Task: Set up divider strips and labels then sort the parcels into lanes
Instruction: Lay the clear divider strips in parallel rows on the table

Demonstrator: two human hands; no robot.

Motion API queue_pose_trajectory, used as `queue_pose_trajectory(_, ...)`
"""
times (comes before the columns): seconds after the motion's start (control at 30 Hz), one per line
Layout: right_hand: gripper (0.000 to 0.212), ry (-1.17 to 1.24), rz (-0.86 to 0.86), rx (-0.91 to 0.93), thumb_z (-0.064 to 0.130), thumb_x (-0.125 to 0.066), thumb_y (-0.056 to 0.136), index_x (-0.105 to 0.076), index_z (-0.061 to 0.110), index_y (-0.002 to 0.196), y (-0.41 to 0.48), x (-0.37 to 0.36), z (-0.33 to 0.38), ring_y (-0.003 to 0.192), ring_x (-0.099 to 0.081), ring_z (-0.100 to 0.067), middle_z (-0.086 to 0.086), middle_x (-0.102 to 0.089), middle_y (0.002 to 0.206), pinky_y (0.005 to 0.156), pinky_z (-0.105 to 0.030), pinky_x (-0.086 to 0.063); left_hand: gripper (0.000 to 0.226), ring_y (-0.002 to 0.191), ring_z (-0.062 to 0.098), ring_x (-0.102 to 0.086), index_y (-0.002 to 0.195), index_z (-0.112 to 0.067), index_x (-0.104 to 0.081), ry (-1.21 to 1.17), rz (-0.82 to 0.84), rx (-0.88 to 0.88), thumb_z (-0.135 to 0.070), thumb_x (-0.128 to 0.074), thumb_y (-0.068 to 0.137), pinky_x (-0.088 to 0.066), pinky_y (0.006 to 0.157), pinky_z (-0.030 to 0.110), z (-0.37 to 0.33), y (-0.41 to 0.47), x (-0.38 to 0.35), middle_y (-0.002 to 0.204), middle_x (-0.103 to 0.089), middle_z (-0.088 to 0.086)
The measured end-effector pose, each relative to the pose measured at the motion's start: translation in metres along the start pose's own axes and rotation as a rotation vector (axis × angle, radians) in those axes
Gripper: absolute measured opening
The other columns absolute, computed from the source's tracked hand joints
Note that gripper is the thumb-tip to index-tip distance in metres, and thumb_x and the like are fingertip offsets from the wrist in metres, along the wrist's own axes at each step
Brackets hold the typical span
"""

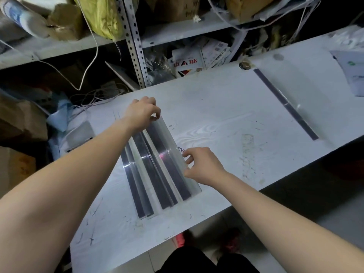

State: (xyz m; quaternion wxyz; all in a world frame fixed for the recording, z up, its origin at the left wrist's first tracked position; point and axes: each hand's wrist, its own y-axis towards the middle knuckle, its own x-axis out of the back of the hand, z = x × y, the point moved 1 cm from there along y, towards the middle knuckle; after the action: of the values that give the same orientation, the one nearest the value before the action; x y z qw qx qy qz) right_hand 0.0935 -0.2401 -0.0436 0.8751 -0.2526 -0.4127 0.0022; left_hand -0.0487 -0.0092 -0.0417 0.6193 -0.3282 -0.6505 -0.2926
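A bundle of clear plastic divider strips with dark bases [157,168] lies lengthwise on the white table [226,123], left of the middle. My left hand [142,112] pinches the far end of the rightmost strip [171,154]. My right hand [201,164] pinches that same strip's right edge near its middle. One more divider strip [285,104] lies alone on the table at the right, running from the far edge toward the front.
A metal rack [136,46] behind the table holds boxes, a yellow bag [102,16], cables and papers. White paper sheets [352,69] lie at the table's far right. Bags and cartons crowd the floor at left. Red shoes [232,241] show below the front edge.
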Motion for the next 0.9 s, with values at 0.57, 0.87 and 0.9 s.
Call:
queue_pose_trajectory(0.57, 0.030, 0.142, -0.043, -0.072, 0.047, -0.057, 0.095, -0.076, 0.026, 0.107, -0.008, 0.003, -0.021, 0.091, -0.067, -0.016, 0.007, -0.073, 0.100, 0.084, -0.038, -0.058, 0.023, 0.102, 0.034, -0.062, 0.080, -0.014, -0.067, -0.251, -0.041, 0.038, 0.008, -0.074, 0.084, -0.053, 0.087, 0.050, 0.030, -0.015, -0.012, 0.104, -0.065, 0.007)
queue_pose_trajectory(0.87, 0.038, -0.008, -0.067, -0.042, 0.012, -0.054, 0.097, -0.068, 0.020, 0.131, -0.016, 0.005, -0.033, 0.102, -0.068, -0.022, -0.002, -0.071, 0.115, 0.088, -0.033, -0.056, 0.009, 0.125, 0.034, -0.054, 0.090, -0.009, -0.069, -0.269, -0.069, 0.084, 0.000, -0.068, 0.093, -0.043, 0.094, 0.039, 0.019, 0.000, -0.004, 0.103, -0.064, 0.014)
queue_pose_trajectory(0.9, 0.038, -0.015, -0.072, -0.035, 0.011, -0.053, 0.098, -0.068, 0.020, 0.132, -0.017, 0.008, -0.037, 0.102, -0.068, -0.022, -0.002, -0.071, 0.116, 0.088, -0.033, -0.056, 0.010, 0.109, 0.033, -0.057, 0.089, -0.009, -0.069, -0.262, -0.086, 0.072, 0.000, -0.069, 0.093, -0.044, 0.086, 0.037, 0.016, 0.004, -0.003, 0.097, -0.061, 0.009)
